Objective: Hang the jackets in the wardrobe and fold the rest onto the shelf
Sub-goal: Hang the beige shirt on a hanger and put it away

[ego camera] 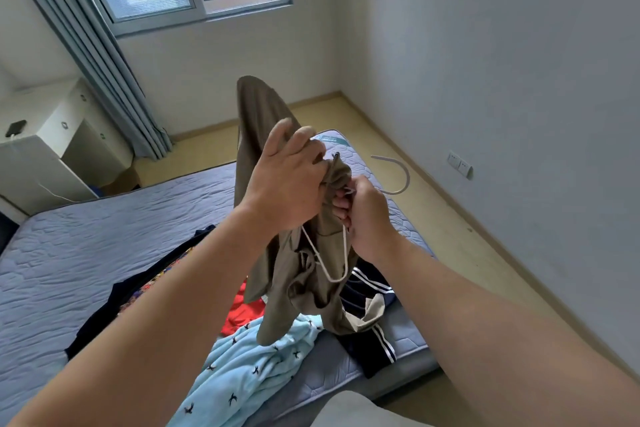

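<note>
An olive-brown jacket (258,135) hangs in the air above the bed, bunched around a white hanger (398,180) whose hook sticks out to the right. My left hand (287,180) grips the jacket's upper fabric. My right hand (367,215) holds the hanger's neck together with the cloth; the hanger's lower wire shows below the hands. On the mattress lie a light blue garment with small black bird prints (242,374), a red garment (242,312), a navy garment with white stripes (374,291) and a dark patterned one (145,288).
The bare blue-grey mattress (104,243) fills the left and centre. A white cabinet (62,146) with a phone on it stands at the left by a grey curtain (114,73). Wooden floor and a white wall with sockets (460,163) run along the right.
</note>
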